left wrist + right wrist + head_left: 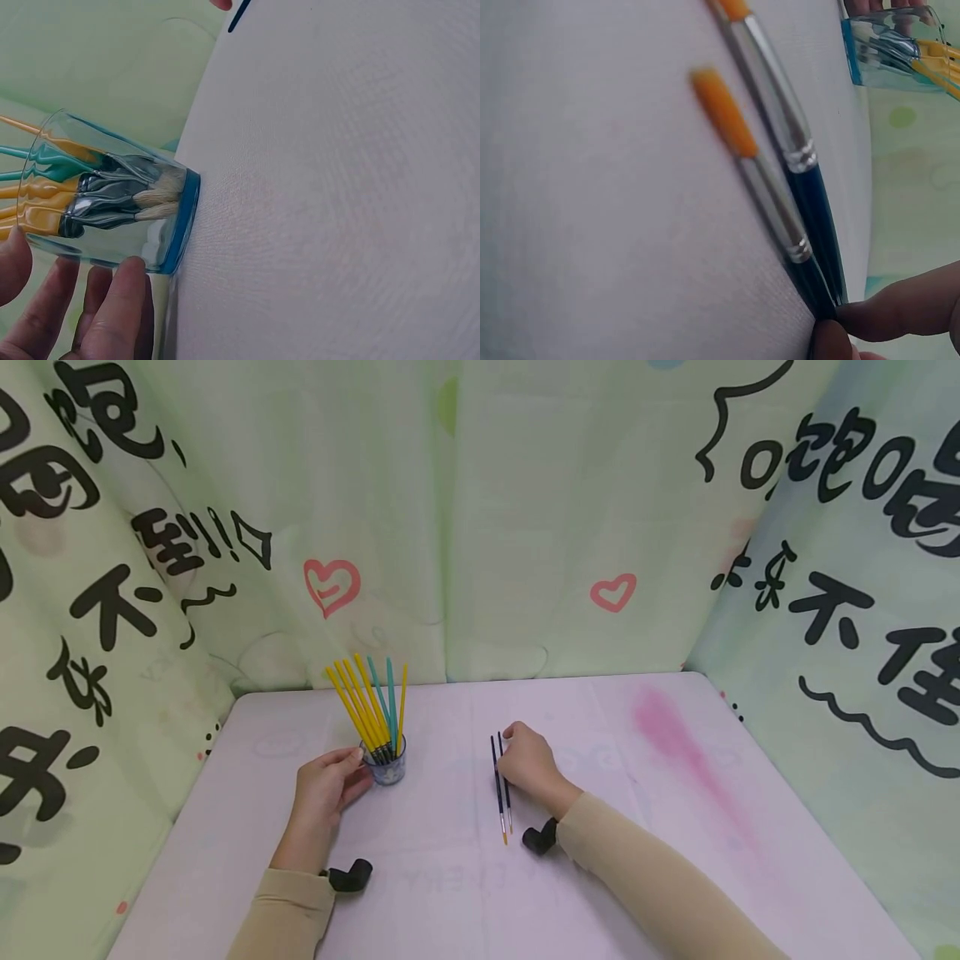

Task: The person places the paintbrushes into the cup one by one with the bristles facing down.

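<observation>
A glass cup (388, 772) with a blue base stands upright at the table's left. Yellow-handled paintbrushes (360, 706) and teal-handled ones (392, 702) lean in it, bristles down. My left hand (324, 793) touches the cup's left side, fingers fairly straight along the glass and thumb near the rim. Two dark-handled paintbrushes lie side by side mid-table, orange bristles toward me. My right hand (534, 764) pinches the right paintbrush (769, 199) by its handle between thumb and index finger. The left paintbrush (780, 97) lies close alongside it.
The table (435, 893) has a pale pinkish cover with a pink smear (682, 735) at the right. A light green printed curtain (480, 527) hangs behind it and along both sides. A black wrist device (351, 876) sits at the left cuff.
</observation>
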The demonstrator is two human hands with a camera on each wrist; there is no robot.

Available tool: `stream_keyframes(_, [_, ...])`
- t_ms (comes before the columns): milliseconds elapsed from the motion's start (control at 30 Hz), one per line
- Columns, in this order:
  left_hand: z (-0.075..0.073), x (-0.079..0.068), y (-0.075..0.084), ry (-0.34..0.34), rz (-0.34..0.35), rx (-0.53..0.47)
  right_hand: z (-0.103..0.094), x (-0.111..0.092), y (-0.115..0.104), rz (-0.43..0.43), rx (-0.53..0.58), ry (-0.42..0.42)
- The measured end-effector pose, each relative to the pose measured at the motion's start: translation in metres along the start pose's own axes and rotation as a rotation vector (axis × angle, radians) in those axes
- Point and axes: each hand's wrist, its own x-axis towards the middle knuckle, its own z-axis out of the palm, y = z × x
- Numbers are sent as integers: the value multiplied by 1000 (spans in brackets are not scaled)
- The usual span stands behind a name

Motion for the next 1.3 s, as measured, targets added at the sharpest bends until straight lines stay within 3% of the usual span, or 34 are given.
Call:
stream_keyframes(500, [1,1,-1,6,13,23,-7,12,-11,13,-123,-79])
stream_keyframes(700, [1,1,-1,8,4,24,-7,15,-8,31,-91,-86])
stream_keyframes(1067, [1,1,-1,10,2,20,-7,14,-11,135,156,-92])
stream_keyframes(1300, [0,3,-1,20,2,21,-15,7,-28,106,432,-45])
